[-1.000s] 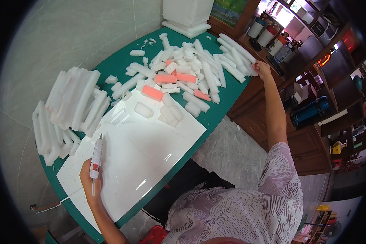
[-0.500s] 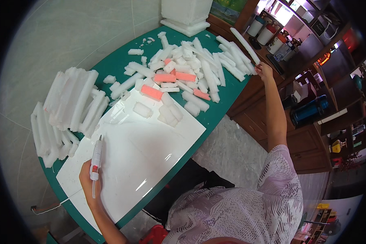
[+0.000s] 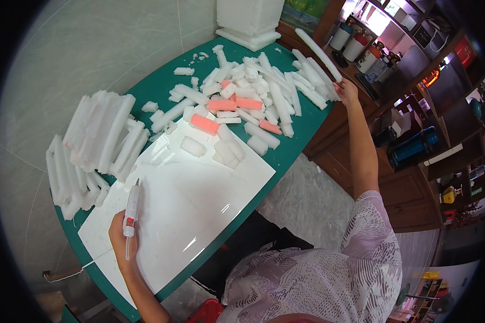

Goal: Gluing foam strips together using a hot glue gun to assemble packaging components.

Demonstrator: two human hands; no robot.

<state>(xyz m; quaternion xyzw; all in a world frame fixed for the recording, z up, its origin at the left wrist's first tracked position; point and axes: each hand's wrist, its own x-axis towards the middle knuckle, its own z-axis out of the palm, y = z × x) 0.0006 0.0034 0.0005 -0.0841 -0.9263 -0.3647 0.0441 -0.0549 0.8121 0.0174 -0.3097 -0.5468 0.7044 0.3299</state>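
Observation:
My left hand (image 3: 123, 237) is closed around a white glue tube (image 3: 133, 207) with a long pointed nozzle, held over the left part of a glossy white board (image 3: 172, 215). Out at the far right, past the table edge, my right hand (image 3: 347, 91) pinches one end of a long white foam strip (image 3: 318, 54). The strip slants up and to the left from my fingers. Beside it lie more long foam strips (image 3: 313, 75) at the table's right corner. A loose heap of white foam pieces (image 3: 253, 81) covers the far part of the table, with several pink blocks (image 3: 205, 124) among them.
Stacked white foam strips (image 3: 99, 132) stand at the table's left side. A white foam column (image 3: 248, 19) rises behind the green table (image 3: 307, 126). To the right is a dark wooden cabinet (image 3: 399, 199) with canisters (image 3: 341, 36) and a blue flask (image 3: 413, 146).
My right hand has shifted slightly up and left, and the foam strip in it has swung left. My left hand still holds the glue tube. The whole view has moved a little.

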